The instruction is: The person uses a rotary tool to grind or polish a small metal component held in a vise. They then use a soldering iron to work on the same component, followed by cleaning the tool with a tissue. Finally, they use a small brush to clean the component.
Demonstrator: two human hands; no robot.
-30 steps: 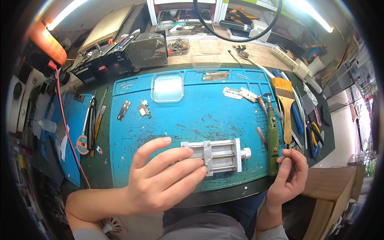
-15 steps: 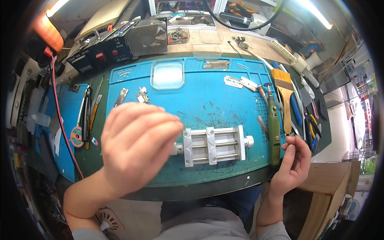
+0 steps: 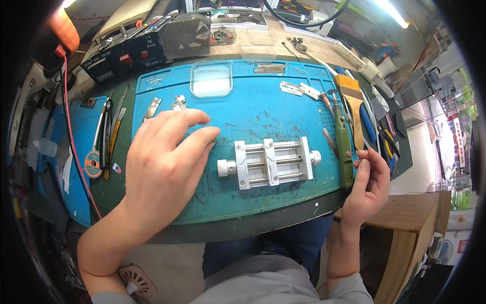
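A silver metal clamp fixture (image 3: 273, 163) with rods, sliding jaws and a knob at each end lies on the blue work mat (image 3: 243, 207). To its left, my left hand (image 3: 164, 157) hovers over the mat. Its thumb and forefinger are apart, with nothing visible between them. My right hand (image 3: 367, 187) is at the mat's right edge, beside a green rotary tool (image 3: 344, 152) and just below the handle of a flat brush (image 3: 357, 114). Its fingers are closed in a pinch; a tiny dark bit shows at the tips, too small to name.
A clear plastic tray (image 3: 211, 80) stands at the mat's back, with small metal parts (image 3: 179, 103) before it. Razor blades (image 3: 291, 88) lie back right. Knives (image 3: 119, 126) and a solder wick spool (image 3: 92, 163) are at left; a black power box (image 3: 126, 58) stands behind.
My left hand has moved left off the clamp, and its finger and thumb have parted, uncovering the left knob. The whole view has shifted slightly. My right hand keeps its pinch.
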